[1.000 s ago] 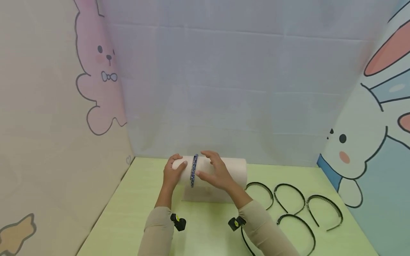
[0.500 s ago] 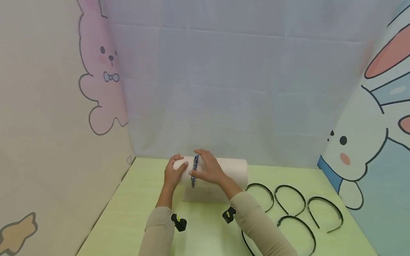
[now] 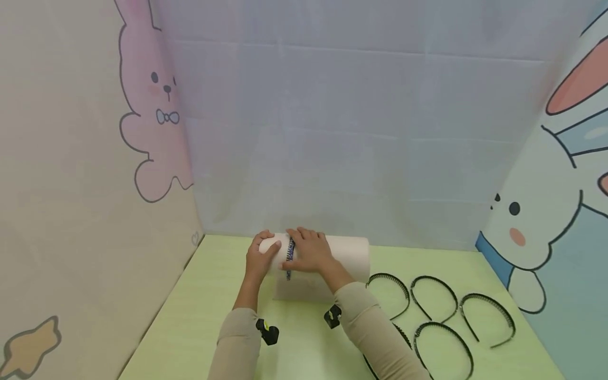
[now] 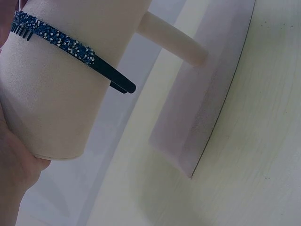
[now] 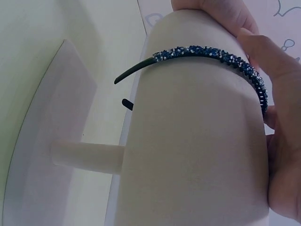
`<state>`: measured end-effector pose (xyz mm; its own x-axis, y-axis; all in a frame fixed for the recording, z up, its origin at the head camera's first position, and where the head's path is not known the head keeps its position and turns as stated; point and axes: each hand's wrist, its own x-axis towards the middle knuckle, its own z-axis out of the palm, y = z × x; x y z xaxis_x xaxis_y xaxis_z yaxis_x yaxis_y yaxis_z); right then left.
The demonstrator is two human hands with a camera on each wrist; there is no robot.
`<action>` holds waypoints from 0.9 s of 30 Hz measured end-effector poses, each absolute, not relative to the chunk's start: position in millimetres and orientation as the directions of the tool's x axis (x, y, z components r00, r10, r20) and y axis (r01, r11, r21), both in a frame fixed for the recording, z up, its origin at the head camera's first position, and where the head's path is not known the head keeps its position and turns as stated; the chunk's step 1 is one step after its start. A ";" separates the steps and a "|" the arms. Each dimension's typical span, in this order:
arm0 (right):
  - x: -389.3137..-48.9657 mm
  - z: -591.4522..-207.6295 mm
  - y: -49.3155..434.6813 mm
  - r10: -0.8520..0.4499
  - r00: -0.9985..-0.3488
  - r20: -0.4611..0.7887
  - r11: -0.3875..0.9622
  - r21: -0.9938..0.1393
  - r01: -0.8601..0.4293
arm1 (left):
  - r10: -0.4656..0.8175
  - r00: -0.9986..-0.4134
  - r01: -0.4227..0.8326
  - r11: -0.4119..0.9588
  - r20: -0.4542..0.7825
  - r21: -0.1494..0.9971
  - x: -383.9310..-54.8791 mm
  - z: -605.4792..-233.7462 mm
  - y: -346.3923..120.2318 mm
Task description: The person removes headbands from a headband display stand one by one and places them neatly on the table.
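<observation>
A cream headband display stand (image 3: 350,253) has a padded roll lying sideways on a short post (image 5: 89,157) above a flat base (image 4: 183,117). Around the roll's left part sits a headband (image 5: 197,51) covered in blue and silver sparkles, with comb teeth on its inner side. Its dark ends stick out below the roll in both wrist views. My left hand (image 3: 258,259) holds the roll's left end, thumb on top. My right hand (image 3: 311,253) curves over the roll and grips the headband, fingers at its far side and thumb at the near side. Some fingertips are hidden.
Several black toothed headbands lie on the pale green table to the right, including a headband (image 3: 489,301) farthest right. Another is partly under the right forearm (image 3: 375,327). Behind the table hangs a pale backdrop (image 3: 304,132); cartoon-printed walls stand at both sides.
My right hand has moved left along the roll and closed in over the headband, its fingers and thumb now lying on it. The left hand keeps its hold on the roll's end.
</observation>
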<state>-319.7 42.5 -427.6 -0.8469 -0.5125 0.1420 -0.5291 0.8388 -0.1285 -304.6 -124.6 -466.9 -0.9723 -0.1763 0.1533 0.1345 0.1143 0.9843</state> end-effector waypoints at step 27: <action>-319.0 -431.8 47.2 -0.487 -0.867 0.105 0.861 -0.110 -0.496 | -0.227 -0.957 0.155 0.132 0.182 0.979 -319.1 -493.3 -128.7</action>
